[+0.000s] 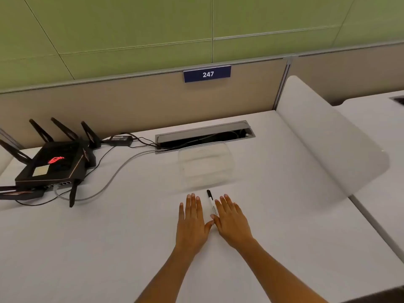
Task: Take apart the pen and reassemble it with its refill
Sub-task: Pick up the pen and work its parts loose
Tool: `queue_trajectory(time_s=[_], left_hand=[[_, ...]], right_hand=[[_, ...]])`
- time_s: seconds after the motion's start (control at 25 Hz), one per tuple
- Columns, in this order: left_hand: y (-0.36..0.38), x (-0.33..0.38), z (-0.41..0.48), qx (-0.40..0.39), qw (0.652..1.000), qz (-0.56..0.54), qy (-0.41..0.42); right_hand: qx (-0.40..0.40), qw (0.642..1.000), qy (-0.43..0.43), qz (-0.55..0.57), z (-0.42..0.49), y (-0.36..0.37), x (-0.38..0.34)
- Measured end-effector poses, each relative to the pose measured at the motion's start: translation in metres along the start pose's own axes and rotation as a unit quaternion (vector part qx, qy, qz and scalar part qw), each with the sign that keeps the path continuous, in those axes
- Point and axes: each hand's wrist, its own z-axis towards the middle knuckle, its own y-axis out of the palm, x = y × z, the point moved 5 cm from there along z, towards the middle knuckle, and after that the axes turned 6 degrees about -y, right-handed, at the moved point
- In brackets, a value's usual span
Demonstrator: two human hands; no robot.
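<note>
A slim pen (211,203) with a black cap and a white barrel lies whole on the white desk (109,248), pointing away from me. My left hand (192,221) rests flat on the desk just left of the pen, fingers together and extended, holding nothing. On the pen's right side my right hand (231,219) lies flat too, its index finger alongside the barrel. The two thumbs meet near the pen's near end, which they partly hide. No loose refill is visible.
A clear plastic container (205,165) stands just beyond the pen. Behind it is an open cable slot (205,133) in the desk. A black router with antennas (52,165) and grey and black cables (113,173) fill the left side. A white divider panel (328,138) rises on the right.
</note>
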Motion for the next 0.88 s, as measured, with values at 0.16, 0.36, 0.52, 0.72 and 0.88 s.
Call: queue_trajectory(time_s=[0.16,0.36,0.52,0.72,0.88], left_hand=[[0.013,-0.004,-0.008,-0.002,1.0,0.009,-0.001],[0.023,-0.005,-0.011,-0.023,1.0,0.01,0.004],[0.028,-0.003,-0.014,-0.047,0.999,0.006,0.003],[0.032,-0.001,-0.016,-0.066,0.998,0.005,0.002],[0.033,0.0,-0.016,-0.083,0.997,0.004,-0.002]], right_hand=[[0.01,1.0,0.016,-0.011,-0.005,0.01,-0.002],[0.003,0.999,0.036,-0.012,-0.006,0.019,0.0],[0.0,0.998,0.059,0.001,-0.004,0.024,-0.001],[-0.004,0.996,0.086,0.018,-0.003,0.027,0.001],[-0.001,0.994,0.1,0.033,-0.003,0.028,0.001]])
